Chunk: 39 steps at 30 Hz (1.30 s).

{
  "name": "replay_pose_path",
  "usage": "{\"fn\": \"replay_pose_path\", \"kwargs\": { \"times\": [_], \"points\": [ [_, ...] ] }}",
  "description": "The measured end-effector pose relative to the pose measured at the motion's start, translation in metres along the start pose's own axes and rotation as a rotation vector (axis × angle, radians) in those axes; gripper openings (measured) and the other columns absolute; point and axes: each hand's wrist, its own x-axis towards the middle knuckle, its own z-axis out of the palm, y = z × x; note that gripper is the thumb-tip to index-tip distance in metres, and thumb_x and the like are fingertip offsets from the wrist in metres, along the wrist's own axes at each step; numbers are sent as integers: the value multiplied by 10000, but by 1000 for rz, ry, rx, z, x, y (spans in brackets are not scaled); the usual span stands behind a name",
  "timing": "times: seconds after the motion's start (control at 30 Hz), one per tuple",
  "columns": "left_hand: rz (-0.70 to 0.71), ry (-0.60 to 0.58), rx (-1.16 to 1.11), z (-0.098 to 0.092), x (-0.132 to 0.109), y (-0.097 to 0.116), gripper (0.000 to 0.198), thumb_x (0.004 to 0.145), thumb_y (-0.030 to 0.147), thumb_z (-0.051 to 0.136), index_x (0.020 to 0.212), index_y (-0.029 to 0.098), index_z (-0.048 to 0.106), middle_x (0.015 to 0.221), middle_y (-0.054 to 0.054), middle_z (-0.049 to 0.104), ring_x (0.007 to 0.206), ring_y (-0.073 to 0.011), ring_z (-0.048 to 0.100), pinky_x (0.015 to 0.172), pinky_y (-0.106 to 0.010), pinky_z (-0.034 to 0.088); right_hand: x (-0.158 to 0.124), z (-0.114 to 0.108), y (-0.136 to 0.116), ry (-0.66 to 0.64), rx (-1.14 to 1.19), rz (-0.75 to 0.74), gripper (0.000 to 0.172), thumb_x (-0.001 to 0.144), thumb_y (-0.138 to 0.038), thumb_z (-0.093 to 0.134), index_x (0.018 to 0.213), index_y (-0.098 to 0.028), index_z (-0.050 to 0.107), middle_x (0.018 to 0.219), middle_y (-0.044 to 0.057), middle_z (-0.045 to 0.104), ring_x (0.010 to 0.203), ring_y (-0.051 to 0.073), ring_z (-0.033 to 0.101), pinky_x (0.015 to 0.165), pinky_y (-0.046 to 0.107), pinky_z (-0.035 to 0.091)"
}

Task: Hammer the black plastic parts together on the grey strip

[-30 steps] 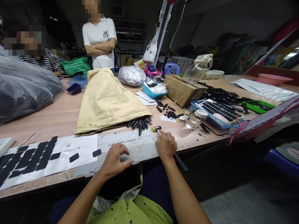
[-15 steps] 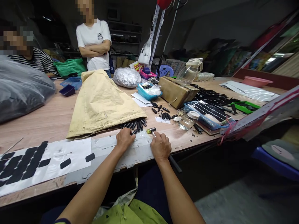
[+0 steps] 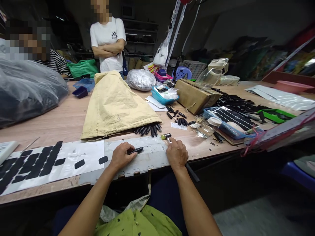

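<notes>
My left hand (image 3: pixel 123 154) is closed around a slim black tapered piece (image 3: pixel 136 150), whose pointed end sticks out to the right over a grey board (image 3: pixel 152 157). My right hand (image 3: pixel 177 152) grips a small hammer (image 3: pixel 166 136). Its yellowish and dark head lies just beyond my knuckles, and the black handle comes out below the hand past the table edge. Several similar black tapered pieces (image 3: pixel 149 128) spill from the mouth of a beige cloth sack (image 3: pixel 118 108). To the left, a white sheet (image 3: pixel 94 150) carries rows of flat black patches.
More black pieces (image 3: pixel 182 122) lie right of the sack, near a glass jar (image 3: pixel 205 129) with a white lid. Behind them stand a cardboard box (image 3: pixel 197 95) and a blue basket (image 3: pixel 221 123). A large grey plastic bag (image 3: pixel 29 91) fills the left. Two people are across the table.
My left hand has drawn back from the pile at the sack's mouth, leftward and nearer me, with a black tapered piece. My right hand keeps the hammer. The view has turned slightly left.
</notes>
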Motion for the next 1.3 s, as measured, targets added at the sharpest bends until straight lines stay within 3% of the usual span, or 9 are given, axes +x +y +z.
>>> {"fn": "replay_pose_path", "kwargs": {
  "times": [0.17, 0.3, 0.43, 0.63, 1.0, 1.17, 1.3],
  "points": [
    [13, 1, -12, -1, 1, -1, 78, 780, 254, 686, 845, 210, 690, 839, -5, 669, 831, -179, 582, 740, -292, 423, -18, -12, -11, 22, 354, -85, 328, 924, -158, 510, 1198, -211, 684, 1044, 74, 673, 940, 204, 606, 747, 284, 437],
    [14, 10, -5, -1, 0, -1, 96, 774, 262, 697, 854, 210, 695, 828, -6, 663, 813, -178, 576, 730, -292, 423, -39, -22, -28, -68, 726, -261, 298, 918, -199, 510, 1148, -199, 700, 1061, 65, 706, 970, 196, 647, 846, 300, 495],
    [34, 12, -5, 1, 0, -2, 89, 776, 264, 700, 845, 209, 692, 821, -10, 659, 822, -180, 578, 735, -289, 425, -54, -31, -37, -97, 864, -341, 298, 941, -232, 491, 1157, -193, 694, 1091, 77, 707, 1032, 194, 649, 923, 322, 501],
    [46, 18, -2, 1, 1, -3, 89, 780, 263, 698, 849, 208, 697, 811, -7, 658, 802, -176, 568, 722, -293, 418, -64, -29, -35, -200, 786, -377, 307, 943, -213, 475, 1157, -203, 696, 1045, 73, 707, 1008, 210, 653, 908, 348, 508],
    [45, 30, 0, 4, 1, -6, 83, 789, 253, 694, 863, 219, 709, 825, -6, 664, 825, -179, 578, 730, -291, 421, -76, -29, -47, -261, 770, -411, 319, 940, -216, 478, 1179, -218, 689, 1024, 60, 699, 978, 201, 650, 886, 321, 497],
    [25, 12, 20, 1, 0, -2, 103, 757, 246, 693, 855, 216, 694, 818, -3, 657, 812, -180, 572, 725, -297, 421, -56, -29, -34, -139, 748, -335, 310, 923, -241, 497, 1149, -208, 706, 1016, 59, 696, 945, 196, 647, 852, 311, 487],
    [28, 6, 46, 0, 0, 1, 98, 756, 237, 669, 851, 216, 673, 813, -1, 642, 810, -181, 564, 718, -298, 418, -25, -29, -14, -28, 445, -140, 301, 885, -202, 540, 1118, -229, 730, 963, 52, 681, 871, 200, 616, 751, 303, 450]
  ]
}}
